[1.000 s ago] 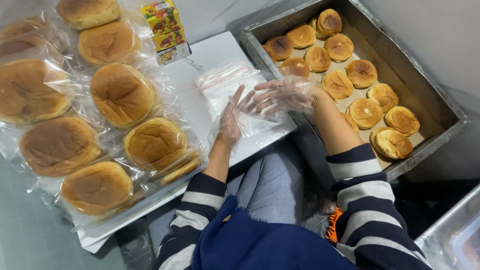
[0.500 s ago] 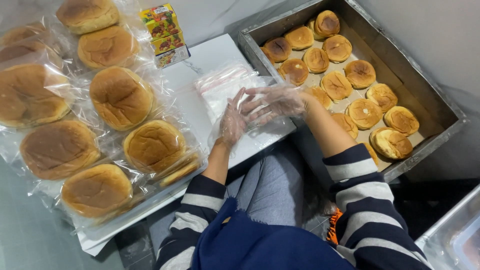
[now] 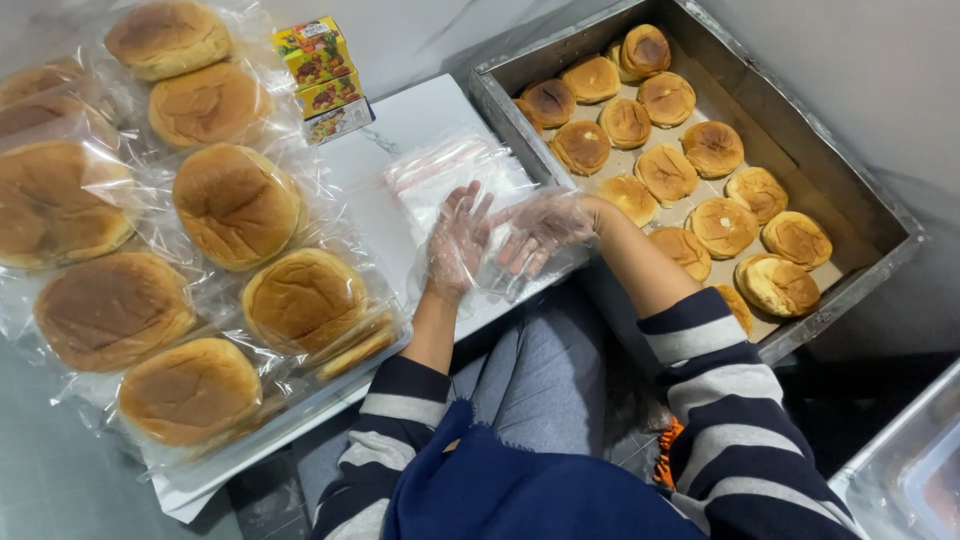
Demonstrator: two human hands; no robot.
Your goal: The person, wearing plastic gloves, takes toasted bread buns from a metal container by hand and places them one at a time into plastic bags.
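Both my hands wear clear plastic gloves. My left hand (image 3: 458, 240) lies flat, fingers spread, on a small stack of clear plastic bags (image 3: 440, 170) on a white board (image 3: 410, 115). My right hand (image 3: 540, 232) is just to its right at the stack's near edge. Its fingers are curled and pinch a clear bag there. A metal tray (image 3: 840, 150) to the right holds several unwrapped golden buns (image 3: 665, 170).
Several large buns sealed in clear bags (image 3: 235, 205) lie to the left on the board. A small colourful carton (image 3: 318, 65) stands behind the bag stack. A clear plastic container (image 3: 910, 470) shows at the bottom right corner. My knees are below the board's edge.
My right hand has drawn back from the tray's edge to the bag stack, beside my left hand. My left hand has stayed on the bags.
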